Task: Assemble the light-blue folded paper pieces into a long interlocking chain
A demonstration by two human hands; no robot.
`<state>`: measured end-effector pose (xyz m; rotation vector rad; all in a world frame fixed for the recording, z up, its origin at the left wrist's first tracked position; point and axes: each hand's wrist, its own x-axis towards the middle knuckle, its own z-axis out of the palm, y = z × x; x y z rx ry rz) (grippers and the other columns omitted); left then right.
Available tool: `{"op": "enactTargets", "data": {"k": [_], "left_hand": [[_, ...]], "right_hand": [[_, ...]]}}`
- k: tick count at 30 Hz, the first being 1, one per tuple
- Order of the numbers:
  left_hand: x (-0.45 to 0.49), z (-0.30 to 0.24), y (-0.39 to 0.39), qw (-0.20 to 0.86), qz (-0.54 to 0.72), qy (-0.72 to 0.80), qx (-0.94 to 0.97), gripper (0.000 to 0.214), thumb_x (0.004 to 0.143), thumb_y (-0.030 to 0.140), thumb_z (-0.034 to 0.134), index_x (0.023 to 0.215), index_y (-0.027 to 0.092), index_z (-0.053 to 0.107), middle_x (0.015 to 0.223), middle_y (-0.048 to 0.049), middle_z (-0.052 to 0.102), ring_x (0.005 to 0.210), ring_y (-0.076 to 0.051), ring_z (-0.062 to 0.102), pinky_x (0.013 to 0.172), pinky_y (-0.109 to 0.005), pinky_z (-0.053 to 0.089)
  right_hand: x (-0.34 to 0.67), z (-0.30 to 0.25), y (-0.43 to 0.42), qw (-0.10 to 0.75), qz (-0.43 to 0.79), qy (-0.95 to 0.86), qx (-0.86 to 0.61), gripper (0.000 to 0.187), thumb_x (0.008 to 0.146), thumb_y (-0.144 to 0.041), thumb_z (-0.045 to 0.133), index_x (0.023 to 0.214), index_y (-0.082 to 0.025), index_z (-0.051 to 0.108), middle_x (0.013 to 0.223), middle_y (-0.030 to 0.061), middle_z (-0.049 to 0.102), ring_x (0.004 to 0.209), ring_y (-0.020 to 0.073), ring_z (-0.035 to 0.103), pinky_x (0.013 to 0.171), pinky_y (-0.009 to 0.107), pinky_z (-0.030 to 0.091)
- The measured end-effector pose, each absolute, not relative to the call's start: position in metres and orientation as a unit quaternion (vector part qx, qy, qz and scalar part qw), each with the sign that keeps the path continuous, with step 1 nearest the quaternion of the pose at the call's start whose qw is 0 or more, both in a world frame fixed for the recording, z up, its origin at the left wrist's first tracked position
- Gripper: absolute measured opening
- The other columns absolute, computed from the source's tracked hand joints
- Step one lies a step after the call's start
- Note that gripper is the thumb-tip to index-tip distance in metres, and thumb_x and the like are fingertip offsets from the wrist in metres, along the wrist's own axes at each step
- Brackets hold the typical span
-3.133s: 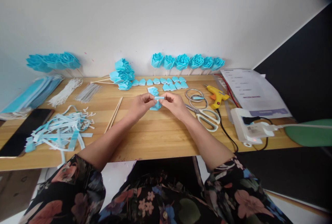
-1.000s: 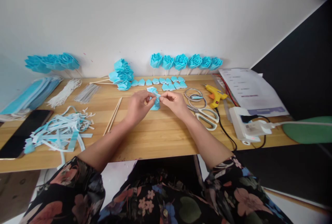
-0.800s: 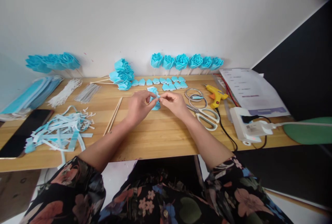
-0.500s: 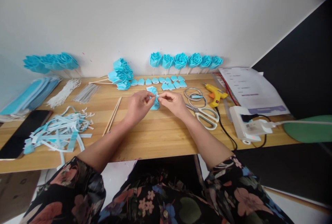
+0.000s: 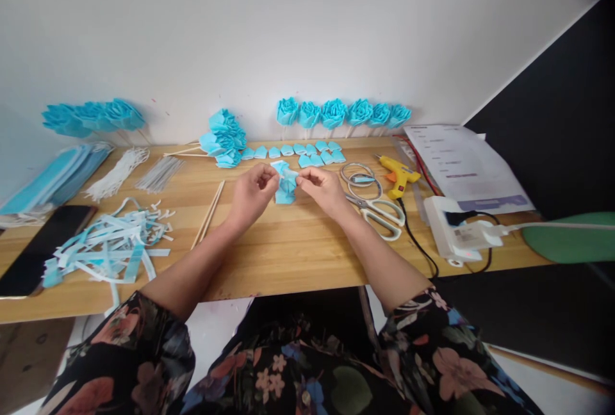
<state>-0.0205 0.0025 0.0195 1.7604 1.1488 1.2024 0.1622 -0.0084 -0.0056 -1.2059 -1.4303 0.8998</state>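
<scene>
Between my two hands is a light blue petal piece (image 5: 289, 177), folded from thin mask-like cloth. My right hand (image 5: 323, 192) pinches its right side between thumb and fingers. On the other side, my left hand (image 5: 254, 193) is closed in a pinch, its fingertips at the piece's left edge. More blue cloth petals (image 5: 285, 196) lie on the table just beneath and behind it, partly covered, so I cannot tell where one ends and another starts. Folded petals (image 5: 312, 160) sit in rows beyond my hands. To the right are scissors (image 5: 379, 213) and a roll of tape (image 5: 361, 179).
A yellow glue gun (image 5: 398, 175) is wired towards a white power strip (image 5: 446, 235) at right. Finished blue flowers (image 5: 334, 114) stand along the wall. Wooden sticks (image 5: 208, 215), cloth scraps (image 5: 110, 245), grey wires (image 5: 161, 173), a phone (image 5: 41, 252) and masks (image 5: 57, 175) lie left.
My fingertips have drawn slightly apart, the left hand shifting a little left. More of the blue petal piece now shows between them.
</scene>
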Motion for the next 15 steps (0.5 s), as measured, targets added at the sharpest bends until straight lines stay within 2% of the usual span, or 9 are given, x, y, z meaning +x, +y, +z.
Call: {"op": "enactTargets", "data": {"k": [3,5,7,11,14,15], "left_hand": [[-0.030,0.030,0.006,0.406,0.493,0.442,0.630,0.012,0.081,0.028,0.062,0.073,0.019,0.059,0.065,0.0021,0.054,0.063,-0.012,0.046,0.063,-0.027,0.036],[-0.046,0.044,0.005,0.401,0.502,0.447,0.622,0.014,0.080,0.032,0.063,0.075,0.020,0.059,0.065,0.0023,0.054,0.062,-0.012,0.045,0.062,-0.027,0.036],[-0.074,0.060,-0.002,0.319,0.478,0.475,0.667,0.015,0.079,0.035,0.064,0.075,0.020,0.062,0.068,0.0004,0.059,0.066,-0.014,0.050,0.064,-0.027,0.038],[-0.151,0.079,-0.023,0.087,0.323,0.604,0.724,0.018,0.078,0.038,0.059,0.077,0.022,0.066,0.070,0.0001,0.064,0.070,-0.018,0.058,0.067,-0.028,0.041],[-0.215,0.069,-0.034,0.060,0.194,0.700,0.685,0.026,0.080,0.047,0.056,0.079,0.024,0.068,0.065,0.0012,0.063,0.064,-0.019,0.059,0.061,-0.028,0.037],[-0.234,0.061,-0.035,0.065,0.168,0.702,0.689,0.028,0.080,0.048,0.056,0.073,0.024,0.067,0.061,0.0012,0.062,0.061,-0.020,0.058,0.059,-0.028,0.035]], "right_hand": [[0.165,-0.005,-0.006,0.532,0.401,-0.550,-0.504,0.022,0.074,-0.041,0.067,0.072,-0.020,0.063,0.069,-0.0018,0.060,0.068,0.0134,0.053,0.070,0.028,0.043],[0.166,-0.003,-0.006,0.546,0.424,-0.518,-0.503,0.022,0.073,-0.042,0.066,0.072,-0.020,0.062,0.070,-0.0019,0.060,0.070,0.0137,0.055,0.073,0.028,0.045],[0.167,0.000,-0.007,0.551,0.451,-0.496,-0.497,0.022,0.073,-0.042,0.067,0.072,-0.021,0.061,0.070,-0.0020,0.060,0.071,0.0140,0.057,0.076,0.029,0.047],[0.165,0.004,-0.009,0.555,0.478,-0.484,-0.479,0.022,0.072,-0.041,0.069,0.072,-0.021,0.061,0.069,-0.0023,0.062,0.072,0.0149,0.060,0.080,0.031,0.050],[0.162,0.004,-0.009,0.555,0.491,-0.484,-0.467,0.022,0.069,-0.041,0.071,0.073,-0.021,0.063,0.068,-0.0028,0.062,0.072,0.0151,0.061,0.079,0.032,0.051],[0.161,0.003,-0.009,0.555,0.495,-0.483,-0.462,0.022,0.068,-0.040,0.072,0.073,-0.021,0.063,0.068,-0.0031,0.062,0.071,0.0149,0.061,0.079,0.032,0.051]]}}
